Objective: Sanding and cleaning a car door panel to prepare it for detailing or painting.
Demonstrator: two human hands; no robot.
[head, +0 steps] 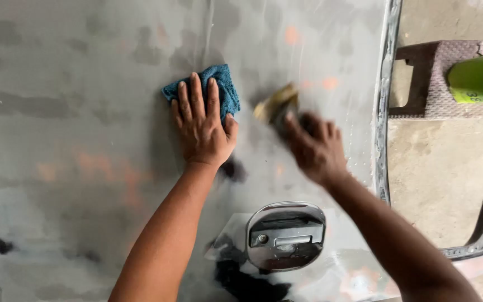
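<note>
The left hand [201, 124] lies flat, fingers spread and straight, pressing a blue cloth [222, 89] against a grey car door [85, 140]. The cloth is folded; most of it sits under the palm and fingers, with its upper right corner showing past the fingertips.

Just to the right, the right hand [314, 148] is blurred by motion. Its fingers are curled around a small yellowish-brown pad [276, 103] — a sanding piece by the look of it, though the blur hides its exact shape — and the pad's free end points up and left, toward the cloth. Pad and cloth are near each other but apart.

The door panel is dull grey with paler streaks and several orange-pink patches (one cluster left of the left forearm, smaller spots above the right hand). Dark smudges mark the surface near the left wrist and lower down.

Below both hands, between the two forearms, sits a chrome handle [286, 235] in its oval recess, with a black blotch just under it.

At the right the door's window frame [384, 112] runs down the picture. Through the opening the concrete floor [437, 179] shows, with a brownish plastic stool [443, 78] on it, and a green can [479, 78] at the right edge — in front of the stool.
</note>
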